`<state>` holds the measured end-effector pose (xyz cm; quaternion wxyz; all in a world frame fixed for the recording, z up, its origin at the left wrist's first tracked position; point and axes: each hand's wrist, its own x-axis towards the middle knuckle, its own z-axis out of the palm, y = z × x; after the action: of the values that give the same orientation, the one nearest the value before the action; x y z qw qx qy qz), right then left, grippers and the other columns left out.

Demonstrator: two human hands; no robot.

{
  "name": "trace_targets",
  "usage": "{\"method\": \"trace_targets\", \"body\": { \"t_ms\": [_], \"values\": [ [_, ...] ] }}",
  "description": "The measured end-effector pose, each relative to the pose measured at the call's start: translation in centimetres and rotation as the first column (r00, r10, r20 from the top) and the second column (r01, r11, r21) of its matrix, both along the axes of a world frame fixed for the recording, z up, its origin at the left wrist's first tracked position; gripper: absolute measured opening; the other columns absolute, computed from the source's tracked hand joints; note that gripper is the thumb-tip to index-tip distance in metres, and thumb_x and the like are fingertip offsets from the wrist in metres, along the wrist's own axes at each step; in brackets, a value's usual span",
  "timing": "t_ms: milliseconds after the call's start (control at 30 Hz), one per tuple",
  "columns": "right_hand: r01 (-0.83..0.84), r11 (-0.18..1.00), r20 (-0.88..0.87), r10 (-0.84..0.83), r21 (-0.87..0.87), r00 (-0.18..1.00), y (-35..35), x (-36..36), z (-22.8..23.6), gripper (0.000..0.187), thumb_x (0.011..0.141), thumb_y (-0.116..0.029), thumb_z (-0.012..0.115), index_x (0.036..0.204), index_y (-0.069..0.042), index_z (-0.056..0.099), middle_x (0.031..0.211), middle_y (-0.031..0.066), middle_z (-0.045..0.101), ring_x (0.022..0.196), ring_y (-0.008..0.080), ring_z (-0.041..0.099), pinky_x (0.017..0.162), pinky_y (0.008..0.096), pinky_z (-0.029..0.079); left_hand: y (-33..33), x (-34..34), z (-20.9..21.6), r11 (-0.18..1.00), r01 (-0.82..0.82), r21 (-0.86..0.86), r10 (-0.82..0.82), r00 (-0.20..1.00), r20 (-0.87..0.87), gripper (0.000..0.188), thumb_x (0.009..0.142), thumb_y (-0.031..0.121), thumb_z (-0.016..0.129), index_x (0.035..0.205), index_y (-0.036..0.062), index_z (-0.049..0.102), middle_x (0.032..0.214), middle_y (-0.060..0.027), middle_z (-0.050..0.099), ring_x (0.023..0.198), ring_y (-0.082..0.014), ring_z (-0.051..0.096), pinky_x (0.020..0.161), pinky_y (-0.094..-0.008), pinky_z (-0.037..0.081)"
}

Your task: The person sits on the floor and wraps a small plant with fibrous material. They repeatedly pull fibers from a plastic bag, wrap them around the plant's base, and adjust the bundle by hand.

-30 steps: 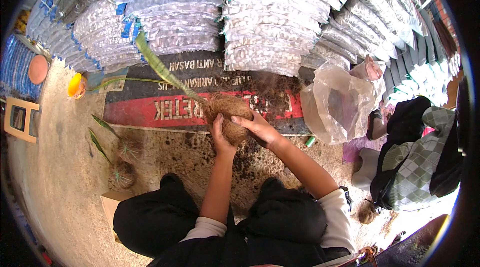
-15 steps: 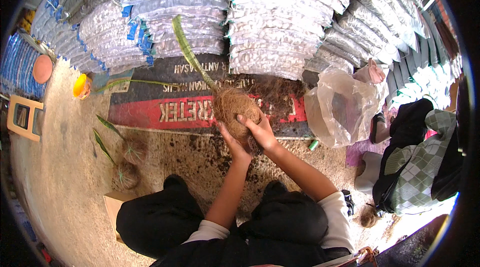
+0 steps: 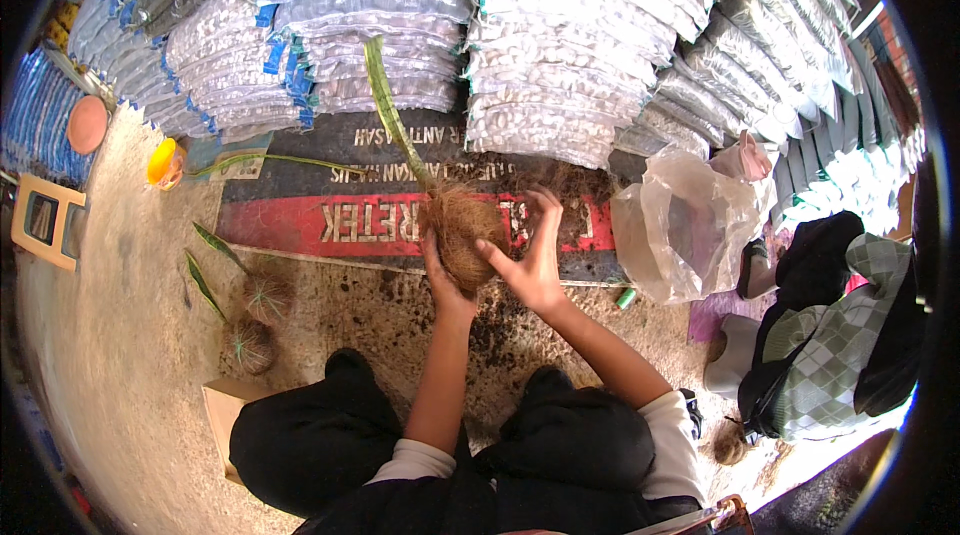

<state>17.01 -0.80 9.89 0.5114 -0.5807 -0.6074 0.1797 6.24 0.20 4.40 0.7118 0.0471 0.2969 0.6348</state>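
Observation:
Above the banner on the floor, my left hand [image 3: 445, 280] cups the near left side of a coconut-fibre ball [image 3: 462, 225]. A long upright snake plant leaf [image 3: 390, 115] sticks out of its top. On the ball's right side my right hand [image 3: 535, 270] is spread open, its thumb at the fibre and its fingers lifted off and curled. Loose brown fibre [image 3: 568, 185] lies just beyond that hand. To the left on the floor sit two string-wrapped fibre balls [image 3: 268, 297], each with a short leaf. A long thin leaf [image 3: 280, 161] lies across the banner's upper left.
Stacked clear plastic sacks [image 3: 570, 45] wall off the far side. A crumpled clear bag [image 3: 665, 235] and a green spool [image 3: 626, 298] are at right, near another person [image 3: 835, 345]. At left are a yellow container [image 3: 165, 164] and a wooden stool [image 3: 45, 225]. Dark crumbs litter the floor.
My right fingers have come off the fibre ball and spread apart, whereas before they wrapped it. My left hand and the ball have shifted slightly left in the view.

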Motion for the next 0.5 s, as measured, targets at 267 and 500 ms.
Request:
{"method": "trace_targets", "body": {
  "t_ms": [267,500],
  "values": [
    [-0.401,0.915,0.478,0.369,-0.037,0.797,0.7,-0.8,0.4,0.066,0.078,-0.034,0.063,0.131,-0.003,0.038,0.137,0.0160,0.035,0.127,0.0355,0.033,0.104,0.0505,0.023,-0.7,0.4,0.9,0.998,0.040,0.043,-0.043,0.997,0.065,0.049,0.093,0.044,0.032,0.128,0.0102,0.042,0.124,-0.0087,0.049,0.113,-0.0234,0.049,0.095,-0.0396,0.041],
    [-0.554,0.820,-0.459,0.442,-0.140,0.771,1.3,0.2,-1.1,0.080,0.067,-0.019,0.078,0.131,0.000,0.036,0.124,0.0147,0.046,0.115,0.0221,0.045,0.099,0.0356,0.035,-0.8,-0.1,1.3,0.999,0.039,-0.034,-0.034,0.989,0.143,0.049,0.091,0.043,0.032,0.124,0.0093,0.045,0.116,-0.0080,0.053,0.106,-0.0254,0.054,0.089,-0.0422,0.046]
  ]
}}
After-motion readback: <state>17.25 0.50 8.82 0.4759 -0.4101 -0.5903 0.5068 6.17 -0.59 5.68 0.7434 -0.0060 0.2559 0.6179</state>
